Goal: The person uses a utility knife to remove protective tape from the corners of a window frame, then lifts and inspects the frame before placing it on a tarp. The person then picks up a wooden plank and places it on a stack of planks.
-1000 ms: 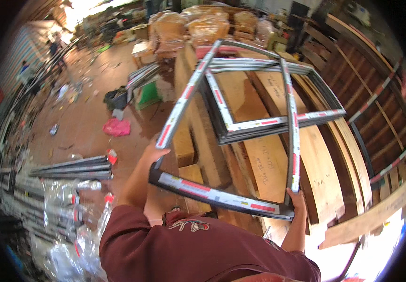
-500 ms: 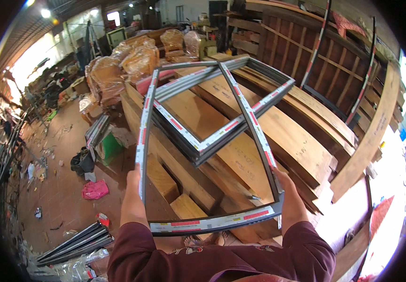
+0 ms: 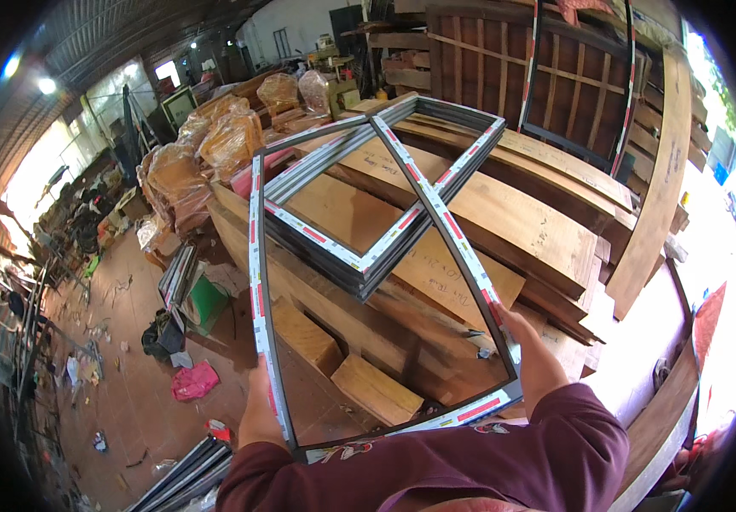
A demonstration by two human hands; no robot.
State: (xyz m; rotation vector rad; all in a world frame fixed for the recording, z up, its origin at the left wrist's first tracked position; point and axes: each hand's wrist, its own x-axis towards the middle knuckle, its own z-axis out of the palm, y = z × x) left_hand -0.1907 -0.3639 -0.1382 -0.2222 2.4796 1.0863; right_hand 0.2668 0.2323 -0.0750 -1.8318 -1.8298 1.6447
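A dark rectangular window frame (image 3: 257,247), faced with white and red protective tape, is held up in front of me by both hands. My left hand (image 3: 259,397) is closed round its left side bar near the bottom corner, and my right hand (image 3: 528,341) grips the right side bar low down; the fingers are partly hidden. My shirt covers part of the near bar. Beyond it, a stack of similar dark frames (image 3: 364,271) rests on thick wooden planks (image 3: 521,226). The held frame's far end overlaps that stack in view; whether they touch I cannot tell.
Another upright frame (image 3: 532,77) leans against a slatted wooden panel (image 3: 492,60) at the back right. Plastic-wrapped furniture (image 3: 231,141) stands at far left. On the tiled floor lie a pink cloth (image 3: 195,381), a green item (image 3: 208,303) and bundled dark profiles (image 3: 185,478).
The held frame's near end has come in closer to my body, so my shirt now hides part of it. My view has turned slightly right. Both hands keep their hold.
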